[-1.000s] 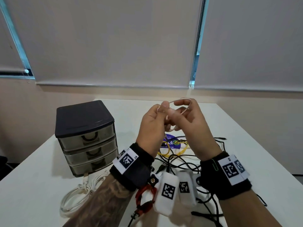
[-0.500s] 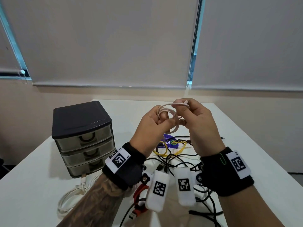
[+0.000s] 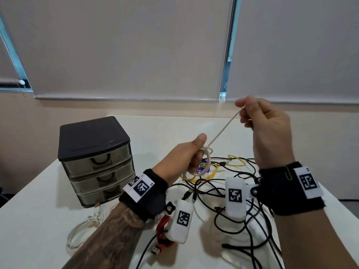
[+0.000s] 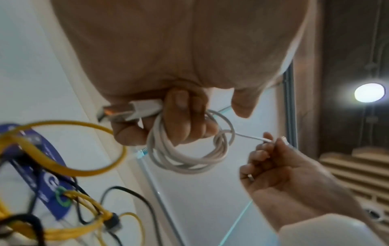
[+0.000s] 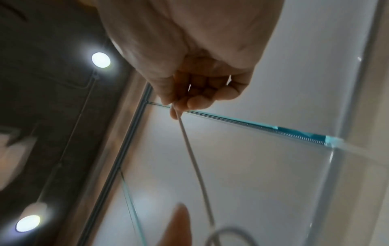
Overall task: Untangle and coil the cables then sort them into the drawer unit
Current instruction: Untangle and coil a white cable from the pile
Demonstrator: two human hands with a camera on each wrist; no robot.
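Note:
My left hand grips a small coil of white cable above the table, with the cable's USB plug sticking out of the fist. My right hand is raised up and to the right and pinches the free end of the same white cable, which runs taut between both hands. In the right wrist view the white cable leaves the pinched fingertips downward. The dark three-drawer unit stands at the left with all drawers closed.
A tangle of black cables and yellow cable lies on the white table under my hands. A coiled white cable lies in front of the drawer unit, and a red cable near my left wrist.
My hands were close together winding the white cable. The right hand has now pulled up and to the right, drawing the free end taut; the left hand has dropped slightly with the coil.

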